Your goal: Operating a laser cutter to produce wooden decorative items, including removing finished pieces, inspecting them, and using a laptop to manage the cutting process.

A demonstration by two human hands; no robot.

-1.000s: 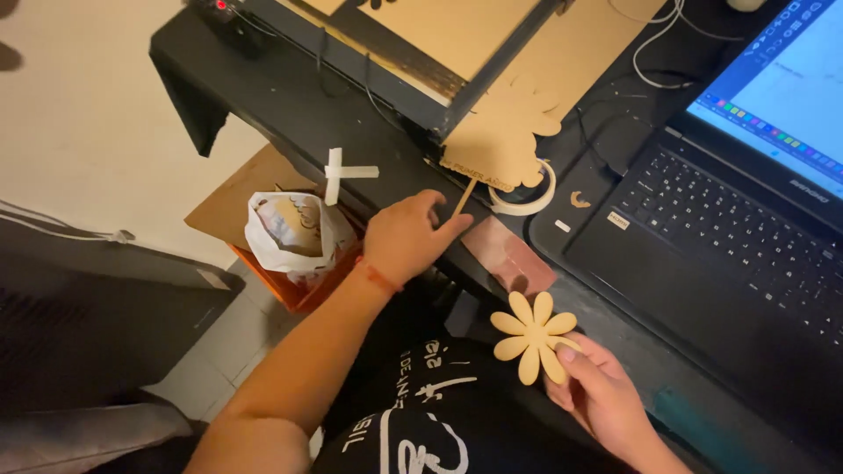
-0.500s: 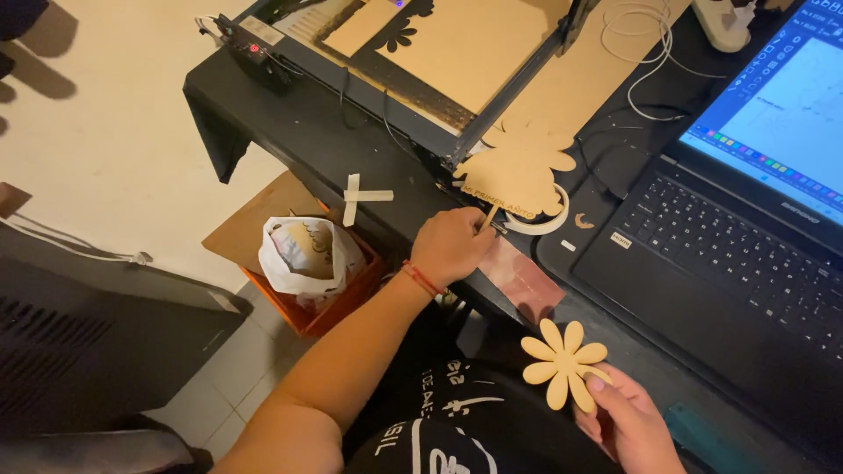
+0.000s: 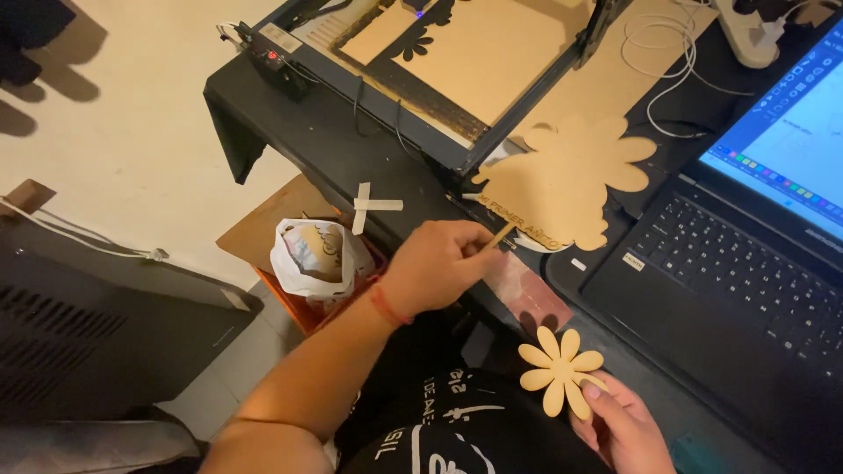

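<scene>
Black desktop [image 3: 351, 149] fills the upper part of the view, carrying a laser cutter frame [image 3: 457, 79] with a plywood sheet inside, and an open laptop [image 3: 729, 281] to the right; pale floor and a bag-lined bin [image 3: 314, 254] lie below the desk edge at left. The person's left hand [image 3: 435, 268] rests at the near desk edge, fingers curled and pressed together, pinching a thin wooden stick [image 3: 500, 237] between thumb and fingertips. The stick's long axis runs diagonally, up and to the right from the fingers, its far tip touching or nearly touching the lower edge of a large flower-shaped plywood piece [image 3: 571, 180] that lies flat just beyond the fingertips. The left hand is clearly the nearer one to that large piece. The right hand [image 3: 619, 426] is lower and to the right, well apart from it, thumb and fingers pinching one petal of a small wooden flower cutout [image 3: 558, 369] held up above the fingers, flat face toward the camera. A pale cross-shaped offcut [image 3: 373, 206] lies on the desk to the left of the left hand's knuckles.
</scene>
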